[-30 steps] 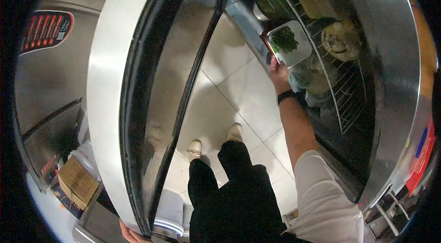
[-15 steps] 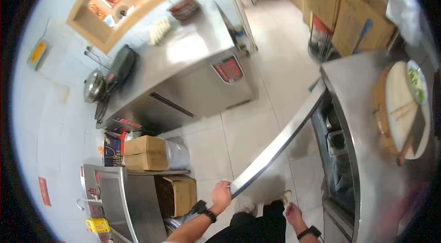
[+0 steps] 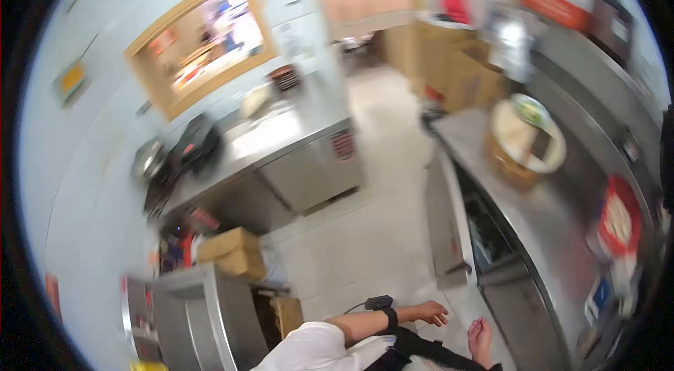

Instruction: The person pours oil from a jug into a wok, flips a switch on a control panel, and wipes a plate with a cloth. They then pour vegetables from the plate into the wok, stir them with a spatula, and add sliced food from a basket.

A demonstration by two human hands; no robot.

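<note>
My left hand is low in the centre of the view, above the floor, with its fingers loosely curled and apart and nothing in them. To its right, my right hand has its palm up and fingers slightly bent, also holding nothing. Nearest to both is the steel counter cabinet on the right, whose door stands partly ajar. Through the gap a dark interior with blurred containers shows.
On the right counter stand a round cutting board with a cleaver and a green-filled bowl, and a red bag. A steel counter runs along the back. Cardboard boxes and a sink are at left.
My left hand has let go of the cabinet door and moved right, towards my right hand. The door has swung closer to the cabinet. The view has tilted up and turned right.
</note>
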